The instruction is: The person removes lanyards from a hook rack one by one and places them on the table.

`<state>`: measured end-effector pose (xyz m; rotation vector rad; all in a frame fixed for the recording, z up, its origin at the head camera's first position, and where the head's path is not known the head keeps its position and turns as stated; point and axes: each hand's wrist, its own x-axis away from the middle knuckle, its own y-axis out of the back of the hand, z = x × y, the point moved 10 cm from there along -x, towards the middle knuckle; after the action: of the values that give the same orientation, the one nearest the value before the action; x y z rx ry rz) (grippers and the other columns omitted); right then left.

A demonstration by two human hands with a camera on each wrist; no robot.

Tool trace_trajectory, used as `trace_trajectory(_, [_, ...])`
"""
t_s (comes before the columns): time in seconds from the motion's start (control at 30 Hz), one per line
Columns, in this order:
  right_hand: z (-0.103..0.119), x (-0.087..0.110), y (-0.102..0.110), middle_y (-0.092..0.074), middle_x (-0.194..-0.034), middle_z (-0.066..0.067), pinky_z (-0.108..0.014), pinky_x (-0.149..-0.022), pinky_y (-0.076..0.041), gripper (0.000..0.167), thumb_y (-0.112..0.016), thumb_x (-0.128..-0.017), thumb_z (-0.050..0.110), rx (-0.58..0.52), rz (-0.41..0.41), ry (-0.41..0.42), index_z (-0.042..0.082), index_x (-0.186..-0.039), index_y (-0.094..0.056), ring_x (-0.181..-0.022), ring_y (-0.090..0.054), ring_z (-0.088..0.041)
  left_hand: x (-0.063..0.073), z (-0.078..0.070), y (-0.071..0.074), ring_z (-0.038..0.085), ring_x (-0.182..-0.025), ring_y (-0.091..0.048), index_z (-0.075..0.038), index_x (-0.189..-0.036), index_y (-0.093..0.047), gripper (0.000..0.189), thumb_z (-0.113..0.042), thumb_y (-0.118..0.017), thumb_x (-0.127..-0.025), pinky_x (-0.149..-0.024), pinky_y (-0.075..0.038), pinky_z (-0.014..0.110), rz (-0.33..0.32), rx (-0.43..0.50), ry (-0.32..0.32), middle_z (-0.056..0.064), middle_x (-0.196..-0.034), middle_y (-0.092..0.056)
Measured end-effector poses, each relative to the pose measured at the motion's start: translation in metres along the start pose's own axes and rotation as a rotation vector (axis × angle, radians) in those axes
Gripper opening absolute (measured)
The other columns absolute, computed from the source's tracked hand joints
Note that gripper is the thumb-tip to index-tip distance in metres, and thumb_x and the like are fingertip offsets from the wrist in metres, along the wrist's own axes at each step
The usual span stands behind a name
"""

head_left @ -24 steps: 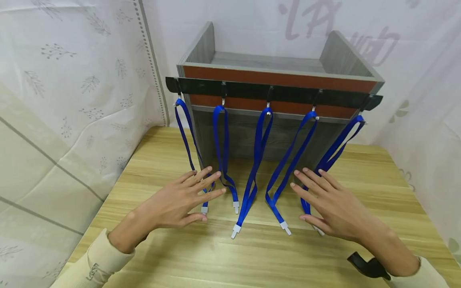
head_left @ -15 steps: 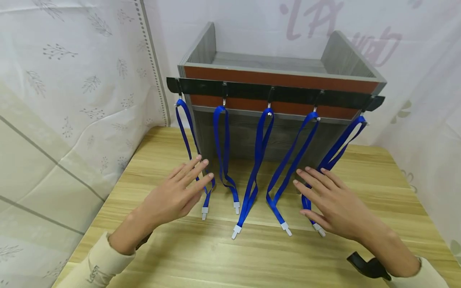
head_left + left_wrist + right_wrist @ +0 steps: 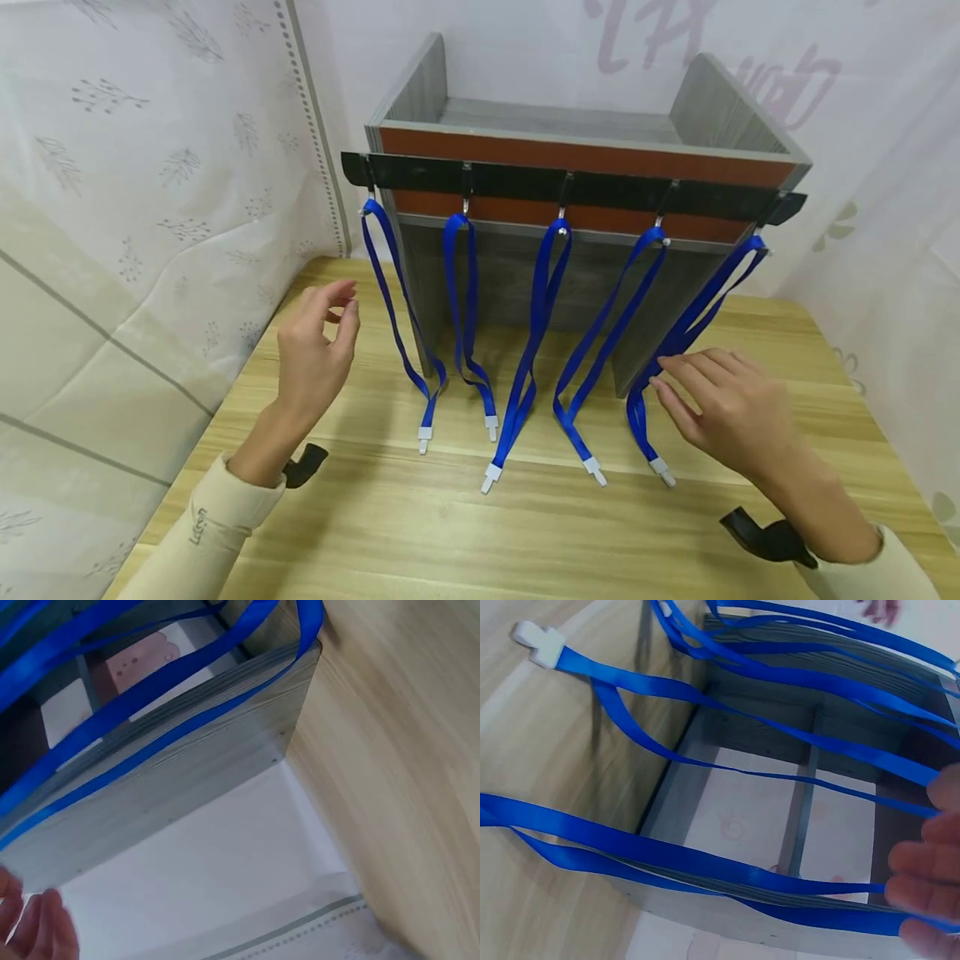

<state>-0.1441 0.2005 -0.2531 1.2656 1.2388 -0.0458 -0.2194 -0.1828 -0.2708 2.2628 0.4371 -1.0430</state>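
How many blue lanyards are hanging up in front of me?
5, all on the black rack, from left: far-left lanyard, second lanyard, middle lanyard, fourth lanyard, far-right lanyard nearest the right hand. None look hidden.

This looks like a cloth-walled booth (image 3: 892,158): leaf-printed cloth (image 3: 172,142) hangs past the left edge of the wood-grain counter (image 3: 450,533), and a lettered sheet (image 3: 540,50) behind its far edge. The wider building cannot be told.

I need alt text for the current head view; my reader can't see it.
Five blue lanyards with white clips hang from a black hook rail across a gray box on a wooden table. A person's left hand is beside the leftmost lanyard, not touching; the right hand is at the rightmost, contact unclear.
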Motion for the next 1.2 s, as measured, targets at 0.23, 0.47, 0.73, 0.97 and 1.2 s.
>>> trace_trajectory(0.23, [-0.028,-0.003,0.019,-0.069,-0.064,-0.014,-0.027,-0.029,-0.028,0.053,-0.051,-0.099,0.043,0.083,-0.102,-0.195,-0.004,-0.086,-0.070,-0.040,-0.059,-0.026,-0.001,0.006,-0.050,0.031,-0.098,-0.065,0.001,-0.131,-0.059,0.041,-0.004,-0.068,-0.092,-0.076,-0.055,0.042,0.310,0.029,0.010,0.019,-0.111,-0.065])
trace_trajectory(0.47, [-0.059,-0.010,0.039,-0.070,-0.069,-0.021,-0.011,-0.048,-0.040,0.054,-0.058,-0.093,0.040,0.052,-0.215,-0.430,-0.012,-0.104,-0.066,-0.045,-0.060,-0.032,-0.006,0.002,-0.065,0.026,-0.093,-0.065,-0.002,-0.123,-0.063,0.033,-0.008,-0.070,-0.091,-0.072,-0.055,0.039,0.342,0.011,-0.005,0.013,-0.105,-0.067])
trace_trajectory(0.73, [-0.077,-0.019,0.052,-0.071,-0.077,-0.025,0.004,-0.063,-0.029,0.048,-0.066,-0.088,0.030,-0.007,-0.299,-0.599,-0.009,-0.117,-0.065,-0.056,-0.050,0.015,-0.009,-0.006,-0.069,0.025,-0.077,-0.067,0.000,-0.101,-0.070,0.011,-0.008,-0.066,-0.093,-0.064,-0.058,0.039,0.300,-0.064,-0.039,0.013,-0.091,-0.069])
trace_trajectory(0.97, [-0.082,-0.029,0.055,-0.070,-0.072,-0.025,0.004,-0.063,-0.030,0.039,-0.064,-0.088,0.024,-0.030,-0.351,-0.628,-0.010,-0.106,-0.067,-0.067,-0.038,0.031,-0.011,-0.009,-0.069,0.025,-0.069,-0.066,-0.002,-0.082,-0.067,0.012,-0.007,-0.062,-0.091,-0.057,-0.055,0.036,0.258,-0.124,-0.054,0.013,-0.080,-0.065])
trace_trajectory(1.2, [-0.086,-0.034,0.057,-0.066,-0.063,-0.023,0.001,-0.061,-0.032,0.031,-0.059,-0.089,0.018,-0.072,-0.416,-0.645,-0.010,-0.096,-0.069,-0.061,-0.041,0.027,-0.010,-0.009,-0.071,0.025,-0.069,-0.066,-0.003,-0.080,-0.066,0.013,-0.008,-0.062,-0.092,-0.056,-0.055,0.036,0.258,-0.113,-0.044,0.013,-0.078,-0.065])
